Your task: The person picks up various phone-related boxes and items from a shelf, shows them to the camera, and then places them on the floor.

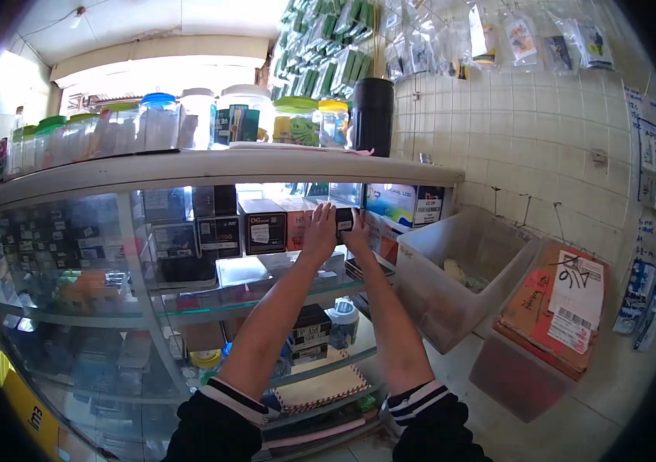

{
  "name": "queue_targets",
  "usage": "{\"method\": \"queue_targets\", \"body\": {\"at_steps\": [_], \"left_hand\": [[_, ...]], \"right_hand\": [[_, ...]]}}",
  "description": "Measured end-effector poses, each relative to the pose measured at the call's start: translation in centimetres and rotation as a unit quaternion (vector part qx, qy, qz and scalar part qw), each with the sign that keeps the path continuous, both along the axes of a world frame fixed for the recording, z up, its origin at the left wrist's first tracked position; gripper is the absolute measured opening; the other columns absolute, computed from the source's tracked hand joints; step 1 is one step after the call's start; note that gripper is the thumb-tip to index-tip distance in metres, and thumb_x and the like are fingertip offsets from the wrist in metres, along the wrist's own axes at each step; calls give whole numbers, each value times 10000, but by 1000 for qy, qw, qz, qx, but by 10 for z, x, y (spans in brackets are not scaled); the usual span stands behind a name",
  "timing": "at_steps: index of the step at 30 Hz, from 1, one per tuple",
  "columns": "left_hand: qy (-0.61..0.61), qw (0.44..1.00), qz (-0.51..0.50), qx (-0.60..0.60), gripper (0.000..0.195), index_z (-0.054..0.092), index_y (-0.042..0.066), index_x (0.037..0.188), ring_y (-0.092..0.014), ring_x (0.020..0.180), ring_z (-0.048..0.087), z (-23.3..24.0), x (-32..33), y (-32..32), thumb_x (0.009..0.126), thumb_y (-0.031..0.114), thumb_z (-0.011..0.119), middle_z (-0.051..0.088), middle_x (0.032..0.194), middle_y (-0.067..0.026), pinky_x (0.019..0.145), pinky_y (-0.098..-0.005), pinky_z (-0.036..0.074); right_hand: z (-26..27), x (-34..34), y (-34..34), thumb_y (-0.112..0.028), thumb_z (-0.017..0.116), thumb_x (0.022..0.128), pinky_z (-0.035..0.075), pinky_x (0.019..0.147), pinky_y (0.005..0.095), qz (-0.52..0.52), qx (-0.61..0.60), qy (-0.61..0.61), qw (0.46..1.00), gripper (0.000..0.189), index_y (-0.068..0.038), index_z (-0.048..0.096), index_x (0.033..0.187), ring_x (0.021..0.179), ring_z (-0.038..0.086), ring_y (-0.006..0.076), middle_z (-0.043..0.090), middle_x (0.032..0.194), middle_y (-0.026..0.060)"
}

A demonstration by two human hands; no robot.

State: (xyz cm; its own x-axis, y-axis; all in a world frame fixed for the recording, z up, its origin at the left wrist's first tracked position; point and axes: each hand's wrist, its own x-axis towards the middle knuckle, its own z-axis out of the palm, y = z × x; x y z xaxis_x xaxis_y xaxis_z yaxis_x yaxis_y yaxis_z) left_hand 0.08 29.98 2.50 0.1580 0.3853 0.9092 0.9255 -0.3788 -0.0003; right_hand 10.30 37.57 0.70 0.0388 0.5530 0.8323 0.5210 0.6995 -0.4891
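Both my arms reach into a glass display cabinet, above its upper glass shelf (258, 297). My left hand (322, 231) lies with extended fingers against the front of an orange box (299, 226), at the left side of a small black box (344, 219). On that black box's right side is my right hand (358, 232), its thumb and fingers against the edge. The black box sits between the two hands. Left of them stands a black box with gold print (264, 226). A blue and white box (400, 203) is to the right. The hidden fingertips' exact contact cannot be seen.
A translucent plastic bin (443, 300) stands right of the cabinet, beside an orange cardboard box (535, 300) on another bin. Lidded jars (296, 121) and a black flask (373, 118) line the cabinet top (218, 167). Metal hooks stick out from the wall grid.
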Motion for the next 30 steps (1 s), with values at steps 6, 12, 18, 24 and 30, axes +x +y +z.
{"method": "queue_targets", "body": {"at_steps": [6,12,18,24,30], "left_hand": [[50,997,62,-15,482,373,-26,1174,-282,1127,356,-1,-3,0,714,72,478,406,1186,-141,971,-421,227],[44,996,74,1,442,427,-3,1123,-285,1092,377,2,-5,-4,700,101,507,446,1125,-125,942,-427,255],[21,994,110,-9,421,454,35,1109,-272,1079,385,1,-3,-7,705,128,525,465,1113,-91,913,-443,273],[19,985,167,-33,571,401,76,1172,-266,1167,317,4,-13,-11,662,201,626,421,1182,-70,971,-511,183],[26,985,165,-33,522,422,80,1150,-270,1162,321,6,-10,-20,675,193,608,435,1170,-65,949,-548,193]], "right_hand": [[-4,0,26,-116,607,575,116,979,496,10,12,-22,1000,896,-208,142,1334,1169,105,491,67,1233,396],[10,-4,17,-124,618,577,199,929,538,-80,-46,-81,992,716,-173,352,1240,1115,177,528,106,1190,397],[15,-4,-3,-222,688,546,271,889,545,-135,-61,-107,983,780,-173,323,1233,1109,243,511,143,1245,286],[12,-10,-24,-380,777,467,285,896,553,-127,-87,-150,977,989,-240,220,1273,1163,185,497,66,1315,232],[26,-8,-45,-356,781,475,314,881,544,-185,-67,-186,963,887,-240,330,1230,1165,241,430,118,1327,188]]}}
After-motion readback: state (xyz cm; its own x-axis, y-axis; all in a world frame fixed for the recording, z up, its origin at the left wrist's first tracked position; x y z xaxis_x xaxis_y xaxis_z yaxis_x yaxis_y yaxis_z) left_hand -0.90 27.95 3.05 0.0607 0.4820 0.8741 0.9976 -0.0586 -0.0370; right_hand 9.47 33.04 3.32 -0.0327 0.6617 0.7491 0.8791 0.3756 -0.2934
